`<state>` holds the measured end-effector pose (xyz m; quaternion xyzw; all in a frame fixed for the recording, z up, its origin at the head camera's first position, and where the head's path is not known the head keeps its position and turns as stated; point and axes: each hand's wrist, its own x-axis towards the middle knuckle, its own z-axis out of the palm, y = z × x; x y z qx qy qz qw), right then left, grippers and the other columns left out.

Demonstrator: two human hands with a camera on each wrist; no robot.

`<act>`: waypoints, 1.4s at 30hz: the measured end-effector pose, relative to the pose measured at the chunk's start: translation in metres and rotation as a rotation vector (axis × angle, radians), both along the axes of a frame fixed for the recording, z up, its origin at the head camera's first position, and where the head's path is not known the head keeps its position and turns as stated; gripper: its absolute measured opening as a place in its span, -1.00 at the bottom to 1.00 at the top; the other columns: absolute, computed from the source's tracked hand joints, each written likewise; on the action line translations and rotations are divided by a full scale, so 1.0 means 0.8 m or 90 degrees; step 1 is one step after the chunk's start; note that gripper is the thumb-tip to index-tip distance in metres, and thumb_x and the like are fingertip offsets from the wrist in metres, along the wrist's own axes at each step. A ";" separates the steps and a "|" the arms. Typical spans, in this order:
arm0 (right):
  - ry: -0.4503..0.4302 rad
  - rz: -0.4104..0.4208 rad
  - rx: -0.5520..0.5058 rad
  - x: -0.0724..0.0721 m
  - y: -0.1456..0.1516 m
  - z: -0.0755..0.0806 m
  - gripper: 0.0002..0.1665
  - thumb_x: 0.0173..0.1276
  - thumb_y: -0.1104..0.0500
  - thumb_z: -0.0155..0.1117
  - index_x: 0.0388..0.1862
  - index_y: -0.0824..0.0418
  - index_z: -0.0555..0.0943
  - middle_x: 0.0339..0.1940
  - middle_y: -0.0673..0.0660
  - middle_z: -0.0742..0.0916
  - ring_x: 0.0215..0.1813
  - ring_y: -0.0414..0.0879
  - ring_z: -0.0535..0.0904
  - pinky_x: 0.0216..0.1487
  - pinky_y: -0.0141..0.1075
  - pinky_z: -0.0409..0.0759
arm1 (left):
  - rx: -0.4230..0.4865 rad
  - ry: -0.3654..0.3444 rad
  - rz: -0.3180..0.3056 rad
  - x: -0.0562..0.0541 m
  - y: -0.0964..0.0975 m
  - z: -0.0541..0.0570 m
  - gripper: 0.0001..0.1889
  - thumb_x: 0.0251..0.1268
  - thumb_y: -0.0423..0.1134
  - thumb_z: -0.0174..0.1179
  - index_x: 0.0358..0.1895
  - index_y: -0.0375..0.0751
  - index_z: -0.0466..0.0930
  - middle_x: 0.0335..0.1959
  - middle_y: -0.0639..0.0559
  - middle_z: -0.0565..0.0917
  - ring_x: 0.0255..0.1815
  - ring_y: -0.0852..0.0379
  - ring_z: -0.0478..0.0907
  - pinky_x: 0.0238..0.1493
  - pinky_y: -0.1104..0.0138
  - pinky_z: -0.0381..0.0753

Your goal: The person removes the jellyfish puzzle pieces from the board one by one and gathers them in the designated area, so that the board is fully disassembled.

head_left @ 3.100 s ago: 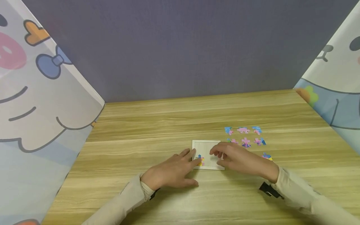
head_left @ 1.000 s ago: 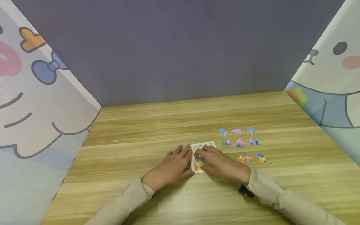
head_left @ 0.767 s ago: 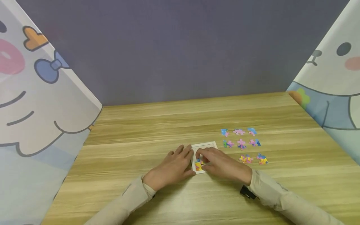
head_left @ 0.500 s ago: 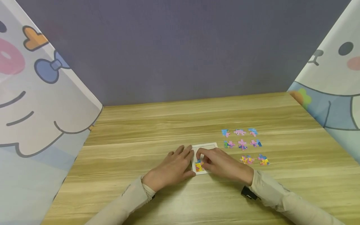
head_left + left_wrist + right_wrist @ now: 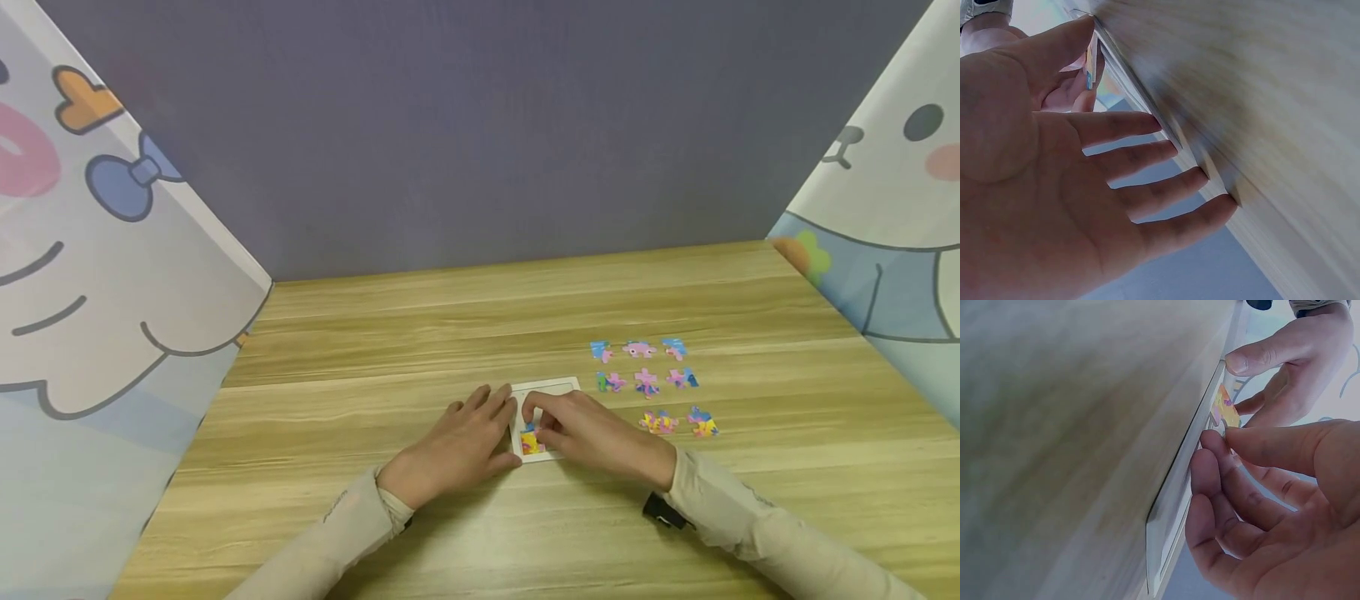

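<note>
A white puzzle frame (image 5: 557, 387) lies on the table, with a yellow, pink and blue jigsaw piece (image 5: 530, 442) at its near left corner. My right hand (image 5: 592, 433) pinches that piece by its edge with thumb and index finger; in the right wrist view the jigsaw piece (image 5: 1227, 407) stands tilted up from the tray. The left hand (image 5: 461, 446) rests along the frame's left side, fingers fairly straight. In the left wrist view the fingertips (image 5: 1169, 149) touch the table and the frame's edge. The right hand covers part of the frame.
Several loose jigsaw pieces lie in rows right of the frame, among them a pink piece (image 5: 646, 383) and a yellow-blue piece (image 5: 702, 422). A grey partition (image 5: 510, 142) closes the table's back. Printed cartoon panels (image 5: 127, 317) flank both sides.
About three seconds ago the right hand hovered over the frame's right part; it has moved left onto the corner piece. The left hand shifted slightly, its thumb now at the frame's near corner.
</note>
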<state>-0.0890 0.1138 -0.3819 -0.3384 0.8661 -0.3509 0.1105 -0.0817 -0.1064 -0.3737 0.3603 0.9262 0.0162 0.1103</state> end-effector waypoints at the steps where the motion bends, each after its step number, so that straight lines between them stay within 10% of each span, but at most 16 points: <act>1: 0.000 0.001 0.000 0.000 0.000 0.000 -0.83 0.42 0.36 0.21 -0.15 0.11 0.51 -0.52 -0.08 0.69 -0.55 -0.37 0.43 -0.46 -0.42 0.49 | 0.001 0.001 -0.001 0.000 0.000 0.000 -0.19 0.41 0.24 0.09 0.52 -0.24 0.22 0.58 -0.14 0.14 0.52 -0.23 0.15 0.26 -0.12 0.45; 42: 0.000 -0.064 -0.015 0.004 0.042 0.018 -0.80 0.43 0.37 0.18 -0.12 0.07 0.52 -0.47 -0.08 0.70 -0.50 -0.32 0.49 -0.42 -0.38 0.50 | 0.014 0.002 0.004 -0.001 0.000 0.000 -0.19 0.37 0.24 0.13 0.50 -0.24 0.25 0.56 -0.15 0.17 0.51 -0.24 0.19 0.25 -0.11 0.46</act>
